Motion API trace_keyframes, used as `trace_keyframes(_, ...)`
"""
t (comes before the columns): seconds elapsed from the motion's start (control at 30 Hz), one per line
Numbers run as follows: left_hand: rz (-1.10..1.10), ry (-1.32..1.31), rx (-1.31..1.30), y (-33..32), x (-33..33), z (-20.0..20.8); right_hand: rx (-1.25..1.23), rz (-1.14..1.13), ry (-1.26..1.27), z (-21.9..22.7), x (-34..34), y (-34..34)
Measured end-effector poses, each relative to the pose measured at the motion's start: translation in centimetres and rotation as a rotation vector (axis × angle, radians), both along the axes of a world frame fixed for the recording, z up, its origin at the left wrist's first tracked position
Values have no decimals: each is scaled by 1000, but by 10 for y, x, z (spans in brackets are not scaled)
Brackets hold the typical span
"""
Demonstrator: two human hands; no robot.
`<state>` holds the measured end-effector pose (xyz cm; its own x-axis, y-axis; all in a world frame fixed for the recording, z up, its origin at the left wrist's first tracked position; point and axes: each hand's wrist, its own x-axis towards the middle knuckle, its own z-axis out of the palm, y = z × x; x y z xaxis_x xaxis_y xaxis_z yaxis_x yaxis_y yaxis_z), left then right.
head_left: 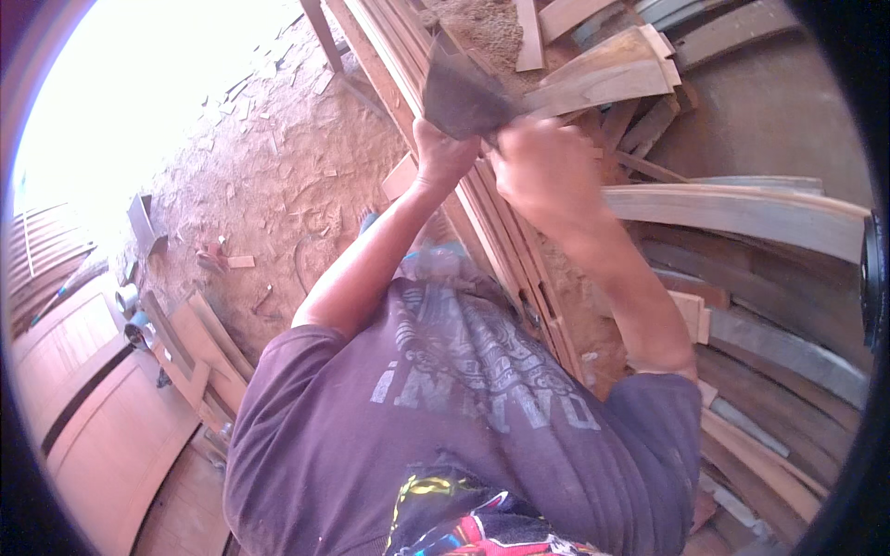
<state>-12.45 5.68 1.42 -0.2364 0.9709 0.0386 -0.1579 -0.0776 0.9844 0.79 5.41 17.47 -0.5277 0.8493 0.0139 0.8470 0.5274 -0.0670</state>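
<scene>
The person's right hand [547, 167] is curled closed on the near end of a dark flat blade-like piece [464, 97], and both are smeared by blur. The left hand [447, 156] lies close on the other side, its thumb up at the lower left edge of that piece; its fingers are mostly hidden, so whether it grips anything cannot be told. The dark piece sits above a set of long grooved wooden strips [505, 222], which run slantwise from the upper edge down past the person's right side, just in front of the dark shirt [482, 352]. Just beyond the right hand lies a broad pale board [612, 79] with a stepped end, and farther right a long curved board [760, 215] stands out above more stacked lengths of wood [779, 347]. To the left, wood chips litter the dusty brown ground [269, 176], and beyond, near the lower left rim, are large light wooden panels [120, 408], with narrower planks [209, 347] leaning beside them
</scene>
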Motion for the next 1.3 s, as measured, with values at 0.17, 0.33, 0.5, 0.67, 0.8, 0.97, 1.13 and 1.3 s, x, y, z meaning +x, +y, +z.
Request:
trace_keyframes(0.17,175,52,341,21,-16,4,-209,-16,160,10,24,6)
trace_keyframes(0.33,200,-60,67,23,-28,63,-95,-118,437,10,52,-15)
trace_keyframes(0.5,216,-62,178,8,-16,28,-92,-105,630,36,46,-12)
trace_keyframes(0.67,290,315,322,8,-4,-3,26,26,665,53,18,-9)
trace_keyframes(0.8,291,649,461,4,-7,-10,-79,53,114,13,6,-6)
trace_keyframes(0.97,267,365,305,11,-11,-3,-243,-56,302,-8,41,5)
trace_keyframes(1.13,209,-41,122,20,-32,70,-241,-431,842,-23,101,-21)
trace_keyframes(1.3,73,-226,191,28,-58,92,-563,-803,1146,-56,152,-52)
